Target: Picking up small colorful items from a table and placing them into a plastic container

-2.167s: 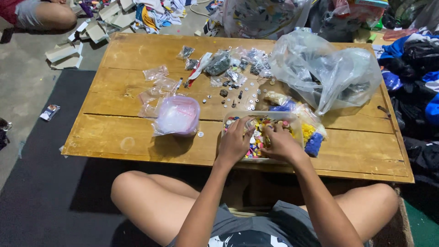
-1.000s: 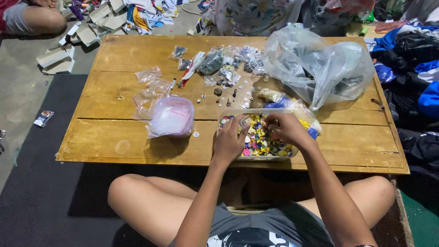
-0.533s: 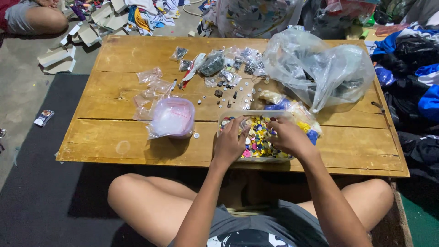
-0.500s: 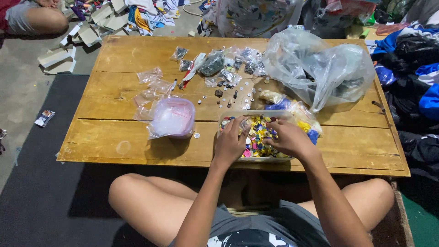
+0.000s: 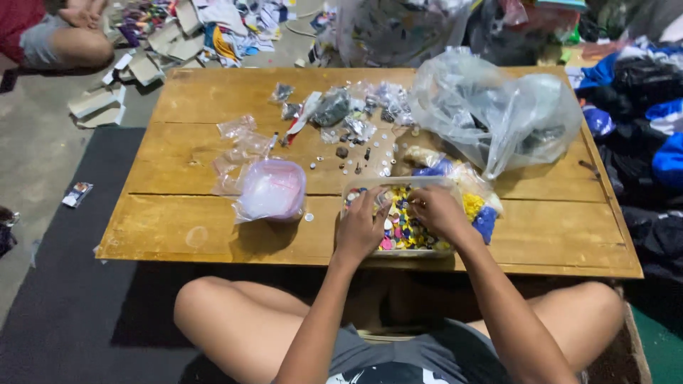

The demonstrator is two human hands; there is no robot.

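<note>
Your left hand (image 5: 361, 229) and right hand (image 5: 435, 212) both sit in the clear plastic tray (image 5: 398, 183) at the near edge of the table (image 5: 178, 227), right in front of your crossed legs. The tray holds a dense heap of small coloured pieces (image 5: 403, 226): yellow, pink, blue, white, too small to tell apart. Left fingers (image 5: 371, 203) lie loosely spread, flat over the pieces at the tray's left side; right fingers (image 5: 416, 205) curl inward toward the heap, tips close together, but you cannot tell whether they pinch a piece. Judging by the full tray, the picking-through looks early or mid-way: most pieces are in one mixed mass, none visibly sorted out beside it. Just right of the tray, small bags of yellow and blue pieces (image 5: 478, 212) touch its edge. Left of it, apart, a clear bag with a pinkish round container (image 5: 272, 189) inside; contents unclear. Farther back, small empty-looking clear bags (image 5: 238, 139), scattered dark and silver bits (image 5: 356, 153), and little filled packets (image 5: 348, 110). At the far right, a large crumpled clear plastic bag (image 5: 498, 107) holds darker items, indistinct. Another person's leg (image 5: 67, 39) shows on the floor, far left, among cardboard scraps (image 5: 142, 60).
</note>
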